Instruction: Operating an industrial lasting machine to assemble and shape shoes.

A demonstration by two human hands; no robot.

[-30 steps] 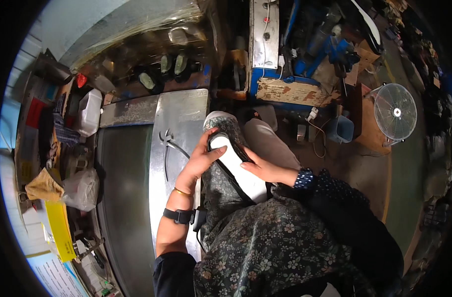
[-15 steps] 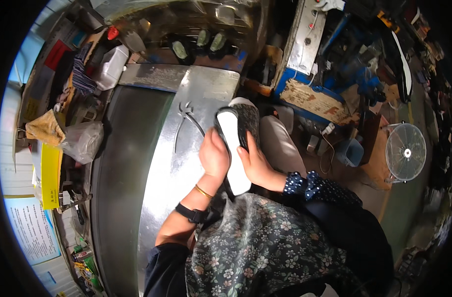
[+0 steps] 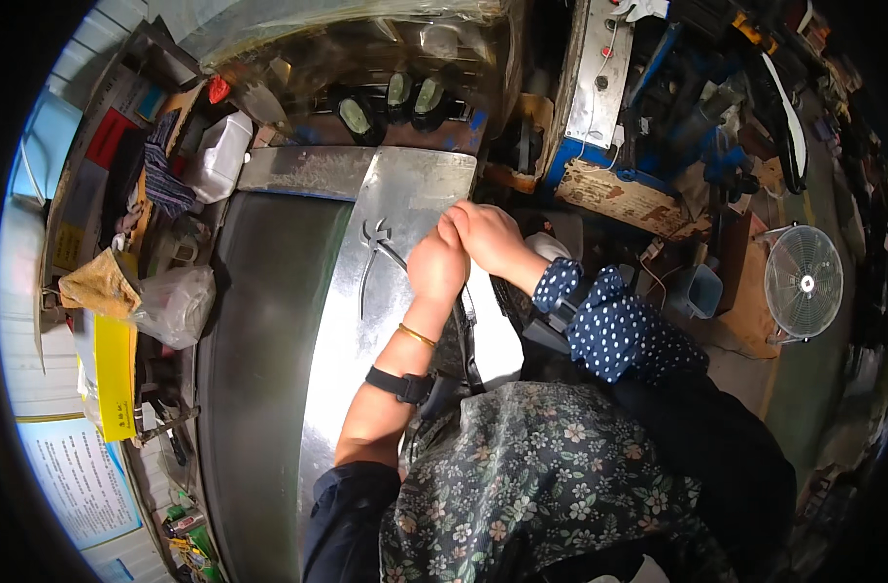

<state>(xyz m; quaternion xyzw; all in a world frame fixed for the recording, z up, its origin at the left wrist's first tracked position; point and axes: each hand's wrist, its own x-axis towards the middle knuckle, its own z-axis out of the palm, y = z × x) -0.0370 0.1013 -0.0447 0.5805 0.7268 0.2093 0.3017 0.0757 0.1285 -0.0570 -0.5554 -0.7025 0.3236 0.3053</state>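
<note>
Both my hands meet over the far end of a black shoe with a white surface (image 3: 499,342), which points away from me beyond my apron. My left hand (image 3: 437,262) is closed, its fingers pressed against those of the other hand. My right hand (image 3: 495,239) curls over the same end from the right. The fingertips and the part of the shoe under them are hidden. A dark strip runs along the shoe's left side. Left of my hands, a pair of pincers (image 3: 374,249) lies on the shiny metal worktop (image 3: 352,364).
A dark belt-like surface (image 3: 269,389) runs left of the worktop. Several black shoes (image 3: 357,117) with pale green insoles stand at the back. A shelf on the left holds a plastic bag (image 3: 177,306) and a yellow box (image 3: 116,374). At right stands a fan (image 3: 803,284).
My hands have left the sides of the shoe and come together at its far end, closing there. The white underside that lay between them has turned, and my right forearm reaches farther forward.
</note>
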